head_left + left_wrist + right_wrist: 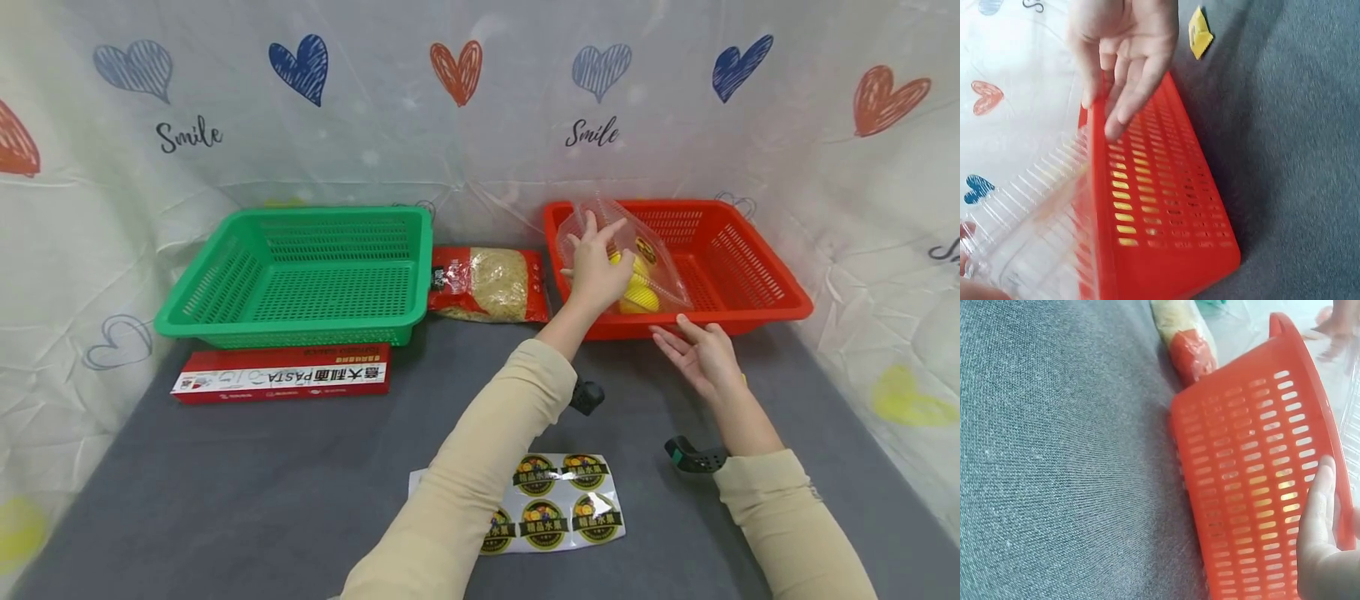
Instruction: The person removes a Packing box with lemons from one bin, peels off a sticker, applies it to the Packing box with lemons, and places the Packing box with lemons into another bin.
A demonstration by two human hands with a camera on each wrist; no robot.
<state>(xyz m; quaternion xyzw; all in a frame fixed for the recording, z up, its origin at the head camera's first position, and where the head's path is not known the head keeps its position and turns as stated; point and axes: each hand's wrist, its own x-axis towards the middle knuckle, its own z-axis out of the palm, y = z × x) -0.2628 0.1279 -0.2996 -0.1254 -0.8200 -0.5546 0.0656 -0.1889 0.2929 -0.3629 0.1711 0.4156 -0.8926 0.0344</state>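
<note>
A clear plastic box point(667, 267) with yellow net-wrapped contents point(639, 293) and a round sticker point(646, 250) sits slanted in the left part of the red basket point(772, 283). My left hand point(600, 271) reaches over the box's left side and grips it, fingers spread. In the left wrist view, its fingertips show at the edge of the box point(1041, 219). My right hand point(705, 358) pinches the basket's front rim, with the thumb on the inner side and the fingers against the outer wall, as the left wrist view shows.
Left of the red basket lie a red-and-clear bag point(498, 283) and a green basket point(225, 321). A pasta box point(292, 375) lies in front of the green one. A sticker sheet point(558, 533) is under the left forearm. A small yellow packet point(1199, 34) lies beyond the right hand.
</note>
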